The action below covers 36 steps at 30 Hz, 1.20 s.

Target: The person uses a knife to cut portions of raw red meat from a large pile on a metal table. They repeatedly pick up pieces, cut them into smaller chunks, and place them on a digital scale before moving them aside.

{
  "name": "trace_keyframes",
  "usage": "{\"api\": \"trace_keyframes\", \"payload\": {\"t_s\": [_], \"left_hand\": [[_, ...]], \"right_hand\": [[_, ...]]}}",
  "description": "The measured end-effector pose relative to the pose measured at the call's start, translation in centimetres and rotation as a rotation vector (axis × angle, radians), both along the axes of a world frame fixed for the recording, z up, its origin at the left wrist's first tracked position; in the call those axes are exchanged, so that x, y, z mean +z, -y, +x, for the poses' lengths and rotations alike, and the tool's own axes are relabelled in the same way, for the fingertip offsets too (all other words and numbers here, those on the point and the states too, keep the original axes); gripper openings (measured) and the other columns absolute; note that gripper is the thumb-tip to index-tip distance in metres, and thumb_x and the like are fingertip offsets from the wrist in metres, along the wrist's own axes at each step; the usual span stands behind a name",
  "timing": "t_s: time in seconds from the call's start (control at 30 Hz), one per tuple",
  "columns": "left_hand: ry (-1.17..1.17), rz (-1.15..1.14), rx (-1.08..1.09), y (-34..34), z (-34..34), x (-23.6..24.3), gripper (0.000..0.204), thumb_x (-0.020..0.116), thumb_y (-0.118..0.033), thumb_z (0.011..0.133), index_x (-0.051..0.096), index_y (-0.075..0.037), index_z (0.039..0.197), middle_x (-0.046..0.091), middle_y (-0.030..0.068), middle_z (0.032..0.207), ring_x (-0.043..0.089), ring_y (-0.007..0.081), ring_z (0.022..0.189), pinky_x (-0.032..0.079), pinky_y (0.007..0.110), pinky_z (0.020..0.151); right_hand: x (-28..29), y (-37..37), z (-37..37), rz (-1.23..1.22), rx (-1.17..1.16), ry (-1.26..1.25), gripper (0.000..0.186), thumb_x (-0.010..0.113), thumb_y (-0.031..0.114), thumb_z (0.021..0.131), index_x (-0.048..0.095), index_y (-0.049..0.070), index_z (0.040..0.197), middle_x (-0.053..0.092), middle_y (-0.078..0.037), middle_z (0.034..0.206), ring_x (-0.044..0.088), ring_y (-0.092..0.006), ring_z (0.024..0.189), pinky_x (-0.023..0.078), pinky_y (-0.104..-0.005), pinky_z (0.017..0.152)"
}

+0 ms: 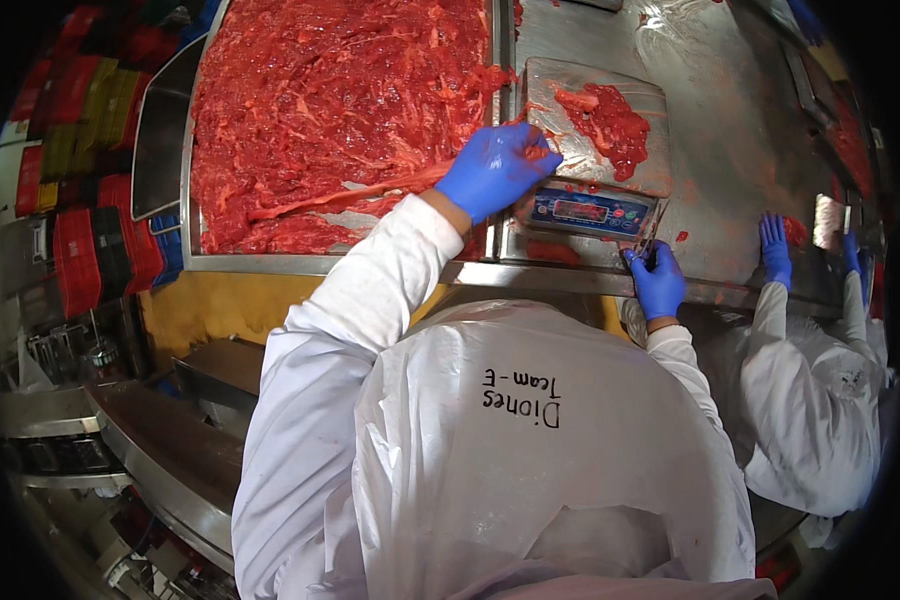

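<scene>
My left hand (495,172), in a blue glove, is closed in a pinch at the near-left corner of a steel scale (653,95). Red scraps of raw meat show at its fingertips. A long strip of meat (360,192) stretches from below that wrist across the meat tray. A small heap of raw meat (615,130) lies on the scale's plate. My right hand (658,283), also gloved in blue, is closed beside the scale's display panel (590,212). It grips a thin, shiny tool (653,235) that looks like scissors; its shape is partly hidden.
To the left, a wide steel tray (320,264) is spread with raw red meat (340,100). The steel table (720,130) continues rightward with small scraps on it. A co-worker's gloved hand (775,250) rests near its edge at right. Stacked coloured crates (100,250) stand far left.
</scene>
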<state>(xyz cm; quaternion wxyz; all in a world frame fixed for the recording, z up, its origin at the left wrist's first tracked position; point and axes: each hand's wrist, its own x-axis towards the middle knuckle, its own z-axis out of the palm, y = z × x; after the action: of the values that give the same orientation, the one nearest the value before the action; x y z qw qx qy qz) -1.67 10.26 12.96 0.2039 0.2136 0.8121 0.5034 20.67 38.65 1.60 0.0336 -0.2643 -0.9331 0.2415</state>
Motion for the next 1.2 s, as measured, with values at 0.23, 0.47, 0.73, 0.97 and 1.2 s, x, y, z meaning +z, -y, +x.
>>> {"api": "trace_keyframes", "payload": {"t_s": [0.23, 0.47, 0.73, 0.97, 1.2], "left_hand": [[0.301, -0.287, 0.244, 8.0, -4.1, 1.6, 0.054, 0.080, -0.042, 0.088, 0.070, -0.002, 0.122, 0.075, 0.0164, 0.110, 0.071, 0.0232, 0.101, 0.056, 0.036, 0.091], [0.027, -1.042, 0.100, 35.2, 0.4, -11.5, 0.048, 0.085, -0.038, 0.077, 0.074, -0.010, 0.115, 0.073, 0.0220, 0.106, 0.070, 0.0385, 0.101, 0.055, 0.046, 0.092], [-0.100, -0.711, 0.089, 14.3, 3.2, -12.2, 0.024, 0.072, -0.025, 0.081, 0.075, -0.008, 0.098, 0.072, 0.0240, 0.095, 0.070, 0.0429, 0.092, 0.057, 0.047, 0.083], [-0.007, -0.885, 0.034, 27.9, 1.1, -12.1, 0.031, 0.078, -0.016, 0.078, 0.071, -0.005, 0.106, 0.074, 0.0184, 0.101, 0.072, 0.0366, 0.095, 0.057, 0.044, 0.084], [-0.155, -0.596, 0.000, 11.5, 1.3, -13.6, 0.037, 0.074, -0.023, 0.080, 0.068, -0.002, 0.110, 0.071, 0.0224, 0.101, 0.068, 0.0414, 0.092, 0.054, 0.047, 0.082]], "right_hand": [[-0.5, -0.1, 0.4, 0.008, 0.000, -0.029, 0.049, 0.083, 0.042, 0.083, 0.069, 0.003, 0.109, 0.070, -0.013, 0.087, 0.066, -0.0279, 0.074, 0.053, -0.0403, 0.070], [-1.5, -0.3, 0.4, 0.021, 0.047, -0.095, 0.054, 0.081, 0.045, 0.084, 0.069, 0.002, 0.114, 0.072, -0.013, 0.093, 0.068, -0.0285, 0.079, 0.054, -0.0391, 0.073], [0.2, 0.2, -0.1, 0.014, -0.007, 0.022, 0.054, 0.081, 0.046, 0.084, 0.069, 0.004, 0.116, 0.073, -0.014, 0.097, 0.070, -0.0297, 0.085, 0.055, -0.0408, 0.077], [-0.6, -0.1, 0.3, 0.051, 0.033, -0.046, 0.053, 0.081, 0.045, 0.083, 0.069, 0.004, 0.115, 0.072, -0.014, 0.095, 0.069, -0.0294, 0.082, 0.054, -0.0405, 0.074], [-0.1, 0.1, 0.1, 0.044, 0.022, -0.042, 0.052, 0.081, 0.045, 0.083, 0.070, 0.004, 0.113, 0.072, -0.013, 0.092, 0.068, -0.0291, 0.078, 0.054, -0.0406, 0.072]]}}
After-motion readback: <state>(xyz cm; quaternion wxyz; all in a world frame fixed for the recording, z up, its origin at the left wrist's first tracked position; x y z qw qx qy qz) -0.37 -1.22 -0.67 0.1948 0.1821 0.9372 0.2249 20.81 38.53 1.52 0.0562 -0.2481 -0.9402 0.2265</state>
